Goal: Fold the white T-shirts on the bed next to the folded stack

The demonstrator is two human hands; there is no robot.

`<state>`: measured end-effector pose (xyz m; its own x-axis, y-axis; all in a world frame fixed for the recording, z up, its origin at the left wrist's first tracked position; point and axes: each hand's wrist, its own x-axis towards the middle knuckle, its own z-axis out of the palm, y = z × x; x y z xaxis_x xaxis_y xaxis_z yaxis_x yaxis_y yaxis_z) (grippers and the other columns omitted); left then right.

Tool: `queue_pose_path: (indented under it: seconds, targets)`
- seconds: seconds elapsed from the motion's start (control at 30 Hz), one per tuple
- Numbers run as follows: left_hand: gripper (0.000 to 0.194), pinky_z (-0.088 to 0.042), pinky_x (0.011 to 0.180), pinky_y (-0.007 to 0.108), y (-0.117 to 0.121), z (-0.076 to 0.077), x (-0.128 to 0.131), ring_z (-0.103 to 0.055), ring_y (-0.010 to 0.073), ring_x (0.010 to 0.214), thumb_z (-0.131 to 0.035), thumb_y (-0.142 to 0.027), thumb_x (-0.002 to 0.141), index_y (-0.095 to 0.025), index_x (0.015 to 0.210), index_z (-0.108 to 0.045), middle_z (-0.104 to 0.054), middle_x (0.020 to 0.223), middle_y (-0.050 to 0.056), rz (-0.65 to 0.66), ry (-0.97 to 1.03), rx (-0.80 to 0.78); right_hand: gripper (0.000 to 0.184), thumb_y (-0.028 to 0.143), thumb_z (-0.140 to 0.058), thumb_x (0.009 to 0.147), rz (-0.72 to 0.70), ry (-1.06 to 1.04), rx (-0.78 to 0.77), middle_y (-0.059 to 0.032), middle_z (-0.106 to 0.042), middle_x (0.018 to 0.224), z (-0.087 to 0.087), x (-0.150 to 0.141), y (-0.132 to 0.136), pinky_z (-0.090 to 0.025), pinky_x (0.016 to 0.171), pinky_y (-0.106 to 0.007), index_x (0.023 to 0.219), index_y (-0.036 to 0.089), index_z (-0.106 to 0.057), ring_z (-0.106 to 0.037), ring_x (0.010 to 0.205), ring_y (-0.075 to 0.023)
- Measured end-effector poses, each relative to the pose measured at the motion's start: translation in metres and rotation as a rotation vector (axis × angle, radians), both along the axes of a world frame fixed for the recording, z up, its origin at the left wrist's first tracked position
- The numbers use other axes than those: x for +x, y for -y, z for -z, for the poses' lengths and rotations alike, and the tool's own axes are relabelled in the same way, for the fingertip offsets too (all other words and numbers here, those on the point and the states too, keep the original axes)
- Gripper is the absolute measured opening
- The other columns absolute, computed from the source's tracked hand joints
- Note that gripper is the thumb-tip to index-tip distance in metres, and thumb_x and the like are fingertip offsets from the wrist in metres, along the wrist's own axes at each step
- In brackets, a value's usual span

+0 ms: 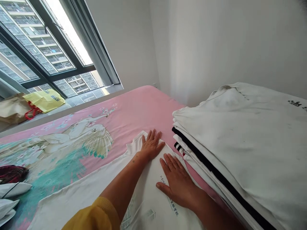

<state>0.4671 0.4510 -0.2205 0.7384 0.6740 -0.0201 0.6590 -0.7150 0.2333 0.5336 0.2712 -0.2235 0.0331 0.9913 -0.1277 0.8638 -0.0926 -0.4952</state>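
A white printed shirt (144, 198) lies spread on the pink bed, with dark lettering and a faint picture on its front. My left hand (151, 145) rests palm down near its collar end, fingers spread. Closer to me, my right hand (176, 182) lies flat on the cloth beside the lettering, its thumb apart from the fingers. Both hands press on the fabric without gripping it. Just right of my right hand rises a thick stack of folded shirts (240, 137), mostly white with a black layer among them.
The pink bedsheet (144, 102) carries a bird and blossom pattern. At the left edge are folded white items (11, 191) and a dark red bundle (13, 174). A yellow bag (45, 100) and a brown paper bag (11, 110) sit on the windowsill. Walls stand behind the bed.
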Motion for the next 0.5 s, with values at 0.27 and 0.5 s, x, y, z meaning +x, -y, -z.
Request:
queue_pose_path:
  seconds: [0.27,0.5]
  targets:
    - [0.049,-0.002,0.112,0.053,0.071,-0.004,-0.169,-0.017,0.0198,0.140,-0.028,-0.043,0.093,-0.032,0.141,-0.031,-0.025,0.151,0.001,-0.173,-0.140,0.087,0.079,0.063,-0.031,0.086,-0.025,-0.017,0.082,-0.0118,-0.007,0.153,0.005,0.009,0.005,-0.009,0.114,-0.045,0.146,0.013,-0.018,0.000,0.140,-0.0247]
    - [0.054,-0.009,0.109,0.057,0.094,-0.009,-0.382,-0.016,0.0193,0.140,-0.017,-0.047,0.092,-0.029,0.142,-0.025,-0.020,0.152,-0.001,-0.844,-0.431,0.080,0.075,0.062,-0.031,0.087,-0.029,0.065,0.186,-0.0120,-0.016,0.152,0.018,0.003,0.009,-0.011,0.113,-0.044,0.144,0.013,-0.024,-0.007,0.140,-0.0243]
